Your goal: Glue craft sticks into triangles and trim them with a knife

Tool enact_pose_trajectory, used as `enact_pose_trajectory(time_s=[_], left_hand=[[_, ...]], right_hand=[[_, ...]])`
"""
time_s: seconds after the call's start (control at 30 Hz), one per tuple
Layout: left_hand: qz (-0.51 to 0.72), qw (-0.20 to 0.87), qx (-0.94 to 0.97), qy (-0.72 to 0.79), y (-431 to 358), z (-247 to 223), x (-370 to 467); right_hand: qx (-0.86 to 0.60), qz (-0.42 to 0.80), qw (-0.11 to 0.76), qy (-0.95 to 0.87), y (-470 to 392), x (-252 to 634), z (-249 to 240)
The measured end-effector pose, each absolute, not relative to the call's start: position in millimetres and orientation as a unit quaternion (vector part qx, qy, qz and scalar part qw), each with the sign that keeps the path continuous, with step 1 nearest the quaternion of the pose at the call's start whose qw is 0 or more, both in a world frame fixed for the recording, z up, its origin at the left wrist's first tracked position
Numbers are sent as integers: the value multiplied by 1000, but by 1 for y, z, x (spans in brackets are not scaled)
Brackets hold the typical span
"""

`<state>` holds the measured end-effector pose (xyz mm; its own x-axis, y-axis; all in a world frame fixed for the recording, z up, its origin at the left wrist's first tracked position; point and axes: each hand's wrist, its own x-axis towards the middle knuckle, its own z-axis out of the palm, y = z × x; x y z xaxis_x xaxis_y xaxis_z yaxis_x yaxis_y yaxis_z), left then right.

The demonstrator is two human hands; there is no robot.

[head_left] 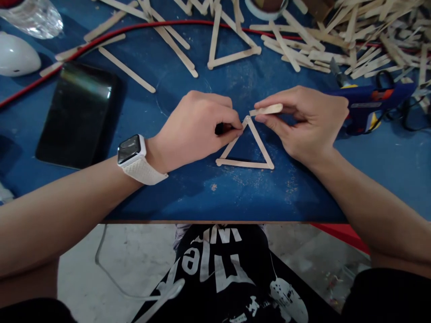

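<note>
Directions are on a clock face centred on the small stick triangle, with six o'clock toward the wearer. Nearest, at six, is a black garment [249, 269] with white lettering, below the edge of a blue table [202, 199]. The small stick triangle [260, 142], made of three flat wooden sticks, lies on the table between the hands, its apex pointing to twelve. At nine, a pale-strapped watch [129, 150] circles the left wrist. The left hand [202, 123], between nine and ten, pinches the triangle's left side near the apex with thumb and fingertip. The right hand [306, 119], between two and three, grasps a short stick [269, 109] between thumb and fingers, its tip just beside the apex; whether they touch, I cannot tell. Beyond the left hand, between nine and ten, rests a glossy black box [74, 116]; past the right hand, a blue glue gun [365, 102]. Farther off, a loose stick [128, 70] lies at ten, a larger stick triangle [234, 58] at twelve. Across the back curves a red cable [148, 24], and between one and two spreads a heap of wooden sticks [363, 40]
</note>
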<state>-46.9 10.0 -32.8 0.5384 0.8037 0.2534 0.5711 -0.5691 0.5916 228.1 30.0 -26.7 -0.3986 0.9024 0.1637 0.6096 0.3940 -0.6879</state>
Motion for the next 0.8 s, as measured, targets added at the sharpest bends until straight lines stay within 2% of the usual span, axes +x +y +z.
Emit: enact_pose_trajectory(time_s=[0.13,0.4,0.8], left_hand=[[247,215,853,407,11,-31,-46],[214,211,853,427,11,-25,-43],[215,207,857,420,14,-29,-43]], right_hand=[[-455,211,266,-823,29,229,-30],[-319,101,394,-856,38,224,-46],[-256,79,386,-883,37,227,-46]])
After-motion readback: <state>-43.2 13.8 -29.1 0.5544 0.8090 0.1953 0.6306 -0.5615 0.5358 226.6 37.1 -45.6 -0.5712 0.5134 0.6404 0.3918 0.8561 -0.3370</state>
